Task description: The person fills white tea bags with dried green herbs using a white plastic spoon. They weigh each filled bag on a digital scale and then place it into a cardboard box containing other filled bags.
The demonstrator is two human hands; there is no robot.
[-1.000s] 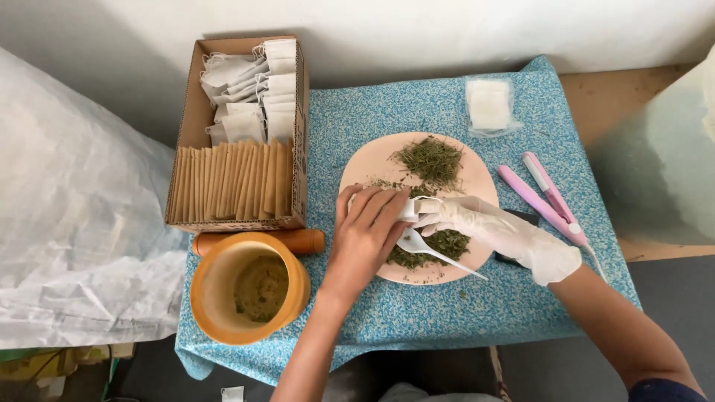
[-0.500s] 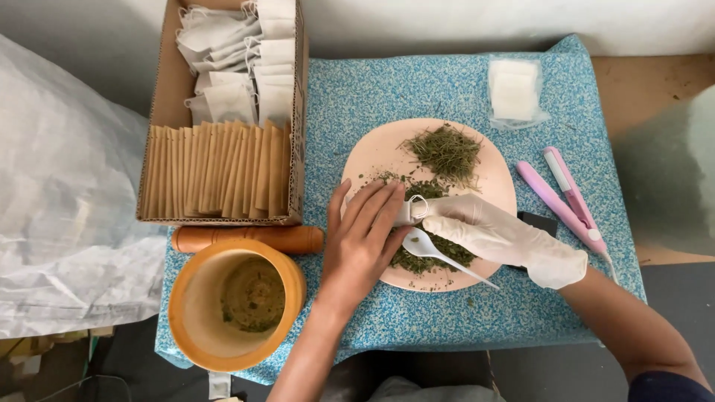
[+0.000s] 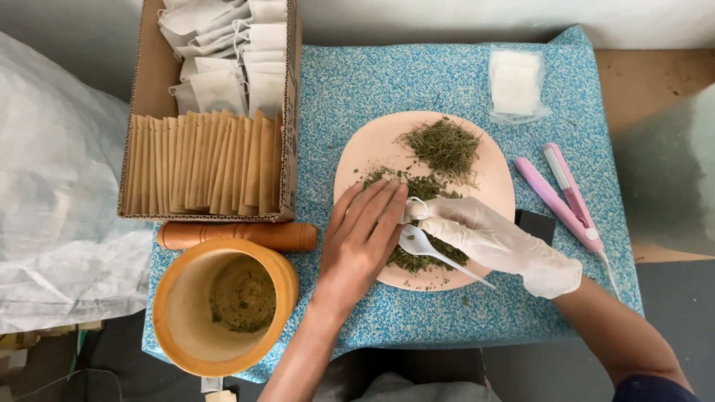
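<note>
L to R. Wooden mortar (image 3: 223,304) w/ green residue sits at desk's near-left corner, pestle (image 3: 238,235) lying just behind it, then the cardboard box (image 3: 134,160) of brown envelopes (image 3: 205,164) and white tea bags (image 3: 223,52); none of these shifted on the desk, only my head view slid down-left vs 0.5 s ago.

My left hand (image 3: 365,234), bare, lies flat, fingers together and outstretched, pressing the small white tea bag (image 3: 412,211) at the pink plate (image 3: 365,145)'s near side. It has crept a bit further over the bag, so the bag's mouth is pinned.

My right hand (image 3: 484,234), gloved, pinches the bag's open end and grips the white plastic spoon (image 3: 428,249), bowl over the crushed herb (image 3: 424,257). Spoon angle barely changed. Dried herb pile (image 3: 445,147), pink sealer (image 3: 562,195), bag packet (image 3: 515,88) unchanged.
</note>
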